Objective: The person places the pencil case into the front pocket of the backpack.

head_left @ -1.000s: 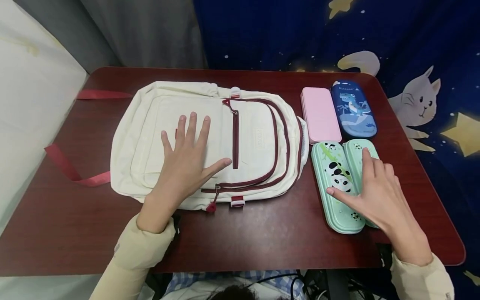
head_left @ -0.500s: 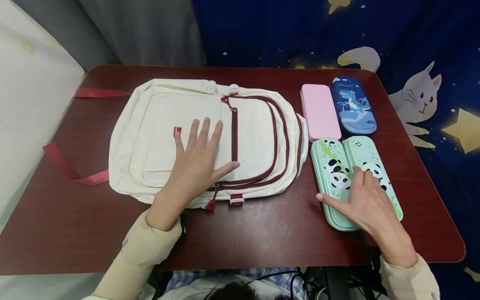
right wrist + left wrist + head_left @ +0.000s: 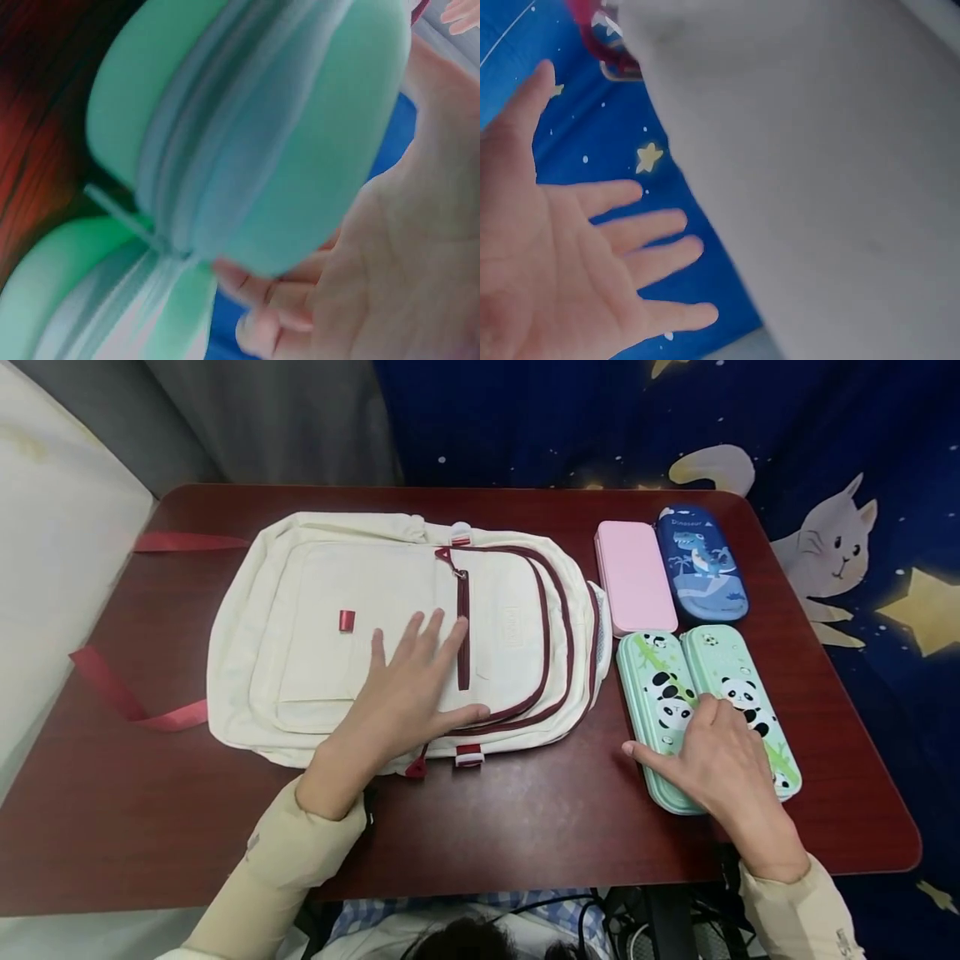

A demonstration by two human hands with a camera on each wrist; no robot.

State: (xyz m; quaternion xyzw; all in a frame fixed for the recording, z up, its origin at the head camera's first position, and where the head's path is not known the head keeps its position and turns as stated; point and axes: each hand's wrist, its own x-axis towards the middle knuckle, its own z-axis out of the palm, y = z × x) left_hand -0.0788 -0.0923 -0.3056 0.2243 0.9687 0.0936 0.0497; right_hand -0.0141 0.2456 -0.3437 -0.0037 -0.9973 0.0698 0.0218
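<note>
A cream backpack (image 3: pixel 375 577) with dark red zips lies flat on the table. My left hand (image 3: pixel 412 693) hovers over its front, fingers straight and spread; a gap shows between palm and bag in the left wrist view. Two mint-green panda pencil cases, a left one (image 3: pixel 648 664) and a right one (image 3: pixel 716 647), lie side by side to the right. My right hand (image 3: pixel 723 768) spans the left case. Its thumb sticks out past that case's left edge, and its bent fingers reach towards the seam between the cases. The right wrist view shows the palm apart from the green case (image 3: pixel 322 127).
Behind the green cases lie a pink pencil case (image 3: pixel 637 577) and a blue dinosaur pencil case (image 3: pixel 701 564). Red straps (image 3: pixel 112 681) trail from the backpack's left side across the brown table (image 3: pixel 525 835). A blue starry curtain (image 3: pixel 525 427) hangs beyond the back edge.
My left hand has slid to the right above the backpack, uncovering a small red tag. My right hand has moved left, its fingers now over the seam between the green pencil cases.
</note>
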